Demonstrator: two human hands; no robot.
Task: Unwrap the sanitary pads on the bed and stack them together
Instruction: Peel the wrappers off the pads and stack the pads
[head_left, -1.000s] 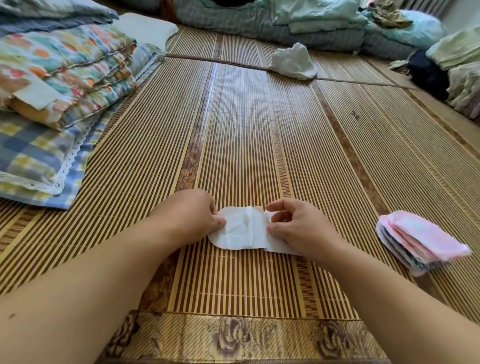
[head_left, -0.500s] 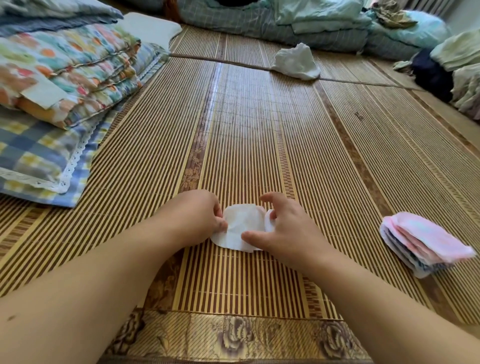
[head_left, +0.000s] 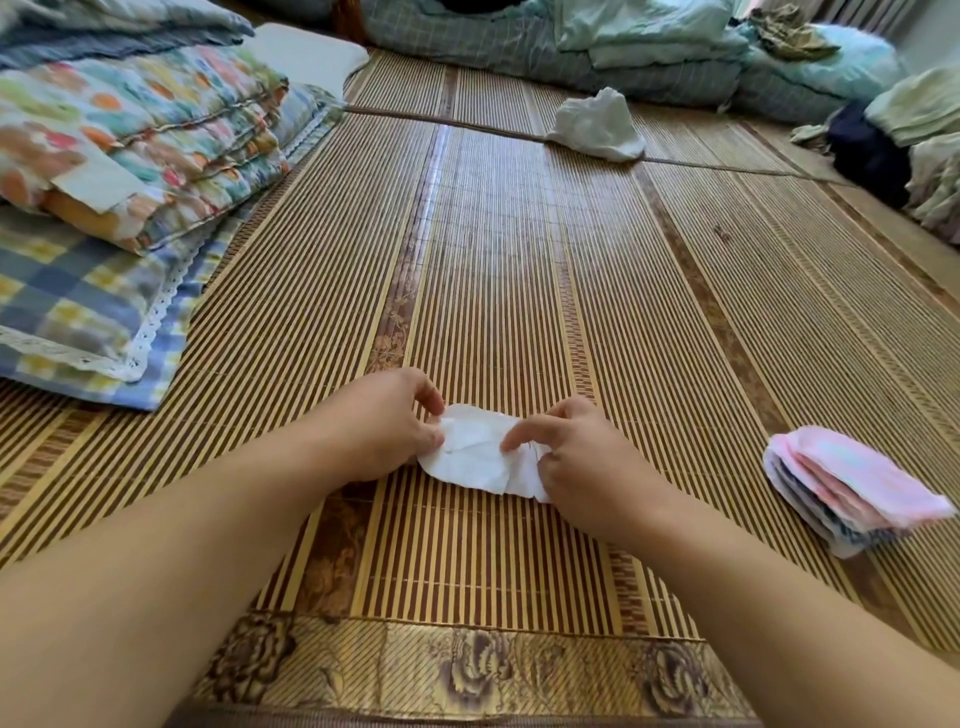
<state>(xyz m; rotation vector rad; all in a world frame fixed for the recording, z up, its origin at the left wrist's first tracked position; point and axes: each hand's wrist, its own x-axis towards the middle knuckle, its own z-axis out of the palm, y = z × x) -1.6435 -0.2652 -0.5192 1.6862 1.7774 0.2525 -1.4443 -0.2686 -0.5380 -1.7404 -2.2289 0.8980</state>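
Surface: the bed (head_left: 493, 260), covered with a striped bamboo mat; we look from its near edge toward the far one.
Task's thing: one white pad (head_left: 472, 452) lies flat on the mat close to the near edge, about midway along it, creased and partly opened.
Left hand (head_left: 384, 421): thumb and fingertips pinch the pad's left end.
Right hand (head_left: 587, 457): fingers curl over the pad's right end, with the forefinger laid across its middle.
Hands together: we read them as clamped on opposite ends of the same pad, a short way apart.
Waiting supply: a pile of pink packets (head_left: 852, 483) sits toward the right edge, well apart from the hands; we judge these to be pads not yet unwrapped.
Surroundings: folded quilts (head_left: 140, 135) on a checked pillow (head_left: 78, 312) at the left edge; a crumpled white bag (head_left: 597, 124) toward the far edge.
Step in hand: we judge this to be the spreading of one pad, early in the task, since no opened stack shows.
Next move: we would draw the ends apart until the pad lies flat, keeping it pressed to the mat, then reach right for a packet.
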